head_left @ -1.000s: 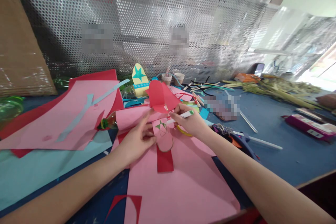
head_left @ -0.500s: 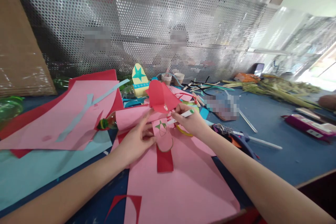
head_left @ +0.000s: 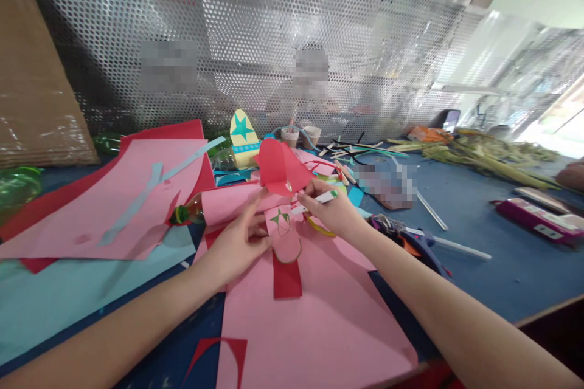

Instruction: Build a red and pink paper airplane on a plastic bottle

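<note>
My right hand (head_left: 329,211) grips a white marker (head_left: 327,196) with a green end; its other end points down-left beside a pink paper cut-out (head_left: 287,249). That cut-out carries a green star outline and a rounded lower end edged in dark green. Flat and with fingers apart, my left hand (head_left: 241,234) rests at its left edge, the index finger reaching up to a bottle wrapped in pink paper (head_left: 228,203). A folded red paper piece (head_left: 283,164) stands upright on the bottle. Beneath the cut-out, a red strip (head_left: 287,279) lies on a large pink sheet (head_left: 319,328).
Pink and red sheets (head_left: 114,194) and a light-blue sheet (head_left: 68,304) lie to the left. Behind is a yellow cut-out with a blue star (head_left: 241,127). On the right are a dark-blue glue gun (head_left: 426,252), glue sticks (head_left: 460,247), and a purple packet (head_left: 533,219).
Both hands stay nearly where they were, and the marker has barely shifted. The pink cut-out looks almost unmoved.
</note>
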`<state>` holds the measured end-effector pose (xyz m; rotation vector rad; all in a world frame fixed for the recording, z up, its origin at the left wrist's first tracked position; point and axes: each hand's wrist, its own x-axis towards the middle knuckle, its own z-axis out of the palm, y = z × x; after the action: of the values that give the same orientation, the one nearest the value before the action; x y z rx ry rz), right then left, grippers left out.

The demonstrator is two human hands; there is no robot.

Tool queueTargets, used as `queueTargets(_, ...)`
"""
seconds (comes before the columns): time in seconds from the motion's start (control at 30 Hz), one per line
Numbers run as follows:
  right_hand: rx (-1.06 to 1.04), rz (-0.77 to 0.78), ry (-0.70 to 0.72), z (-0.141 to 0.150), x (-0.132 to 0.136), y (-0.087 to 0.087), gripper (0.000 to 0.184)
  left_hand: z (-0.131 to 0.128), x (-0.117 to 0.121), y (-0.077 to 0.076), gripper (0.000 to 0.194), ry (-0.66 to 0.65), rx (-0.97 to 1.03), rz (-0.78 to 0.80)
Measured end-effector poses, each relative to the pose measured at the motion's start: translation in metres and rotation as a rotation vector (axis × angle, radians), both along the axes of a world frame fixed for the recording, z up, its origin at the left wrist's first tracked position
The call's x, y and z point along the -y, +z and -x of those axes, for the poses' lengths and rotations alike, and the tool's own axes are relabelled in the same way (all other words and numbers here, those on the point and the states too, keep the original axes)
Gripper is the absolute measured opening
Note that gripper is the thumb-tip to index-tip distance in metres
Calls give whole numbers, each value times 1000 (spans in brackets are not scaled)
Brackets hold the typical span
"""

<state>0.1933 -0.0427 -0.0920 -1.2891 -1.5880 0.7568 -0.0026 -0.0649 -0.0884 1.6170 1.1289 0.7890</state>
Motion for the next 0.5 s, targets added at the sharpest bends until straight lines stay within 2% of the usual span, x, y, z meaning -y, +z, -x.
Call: queueTargets(0.5,16,17,11,0,0,0,20,0,-1,-2,84,-12,-2,-1)
